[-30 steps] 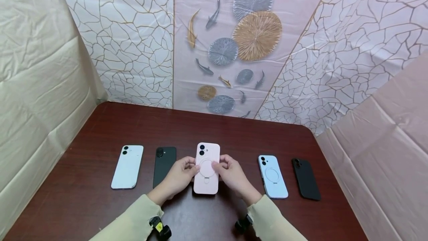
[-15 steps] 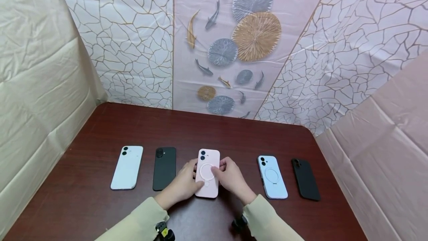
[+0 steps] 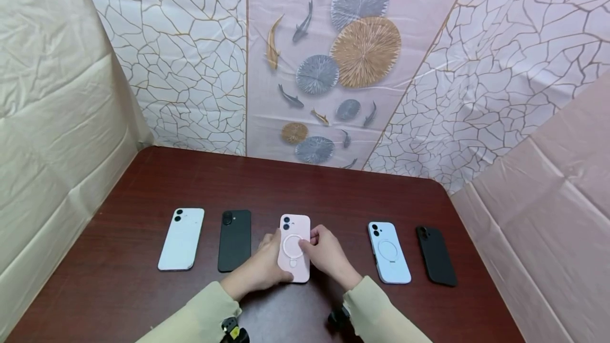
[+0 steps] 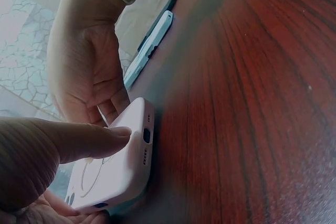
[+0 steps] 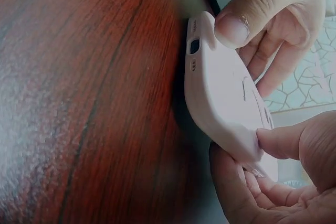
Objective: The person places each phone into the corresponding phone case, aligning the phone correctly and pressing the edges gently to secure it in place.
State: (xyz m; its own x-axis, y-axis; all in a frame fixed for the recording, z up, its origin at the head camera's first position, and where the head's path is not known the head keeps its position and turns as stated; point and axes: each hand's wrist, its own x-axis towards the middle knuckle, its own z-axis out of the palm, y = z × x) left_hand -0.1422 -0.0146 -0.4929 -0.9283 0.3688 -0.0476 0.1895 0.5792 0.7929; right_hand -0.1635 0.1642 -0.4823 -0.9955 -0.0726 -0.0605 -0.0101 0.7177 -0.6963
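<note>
A phone in a pink case (image 3: 300, 269) stays back side up, with two camera lenses and a ring outline showing. My left hand (image 3: 262, 266) holds its left side, the thumb on the lower left corner. From the opposite edge my right hand (image 3: 330, 253) pinches it, thumb on the back near the ring. The left wrist view shows the left thumb (image 4: 100, 137) beside the bottom edge, where the port opening shows. In the right wrist view, right-hand fingers curl at the edge of the pink case (image 5: 223, 93). The phone's screen side is hidden.
On the brown table (image 3: 286, 189), a white phone (image 3: 181, 240) and a black phone (image 3: 234, 242) lie to the left. To the right are a light blue phone-shaped piece with a ring (image 3: 391, 255) and a black one (image 3: 437, 258). Patterned cloth (image 3: 190, 57) hangs behind.
The pink-cased phone has come lower, toward the person. My left hand's thumb has slid from its left side to the lower corner. My right hand keeps its pinch on the right edge.
</note>
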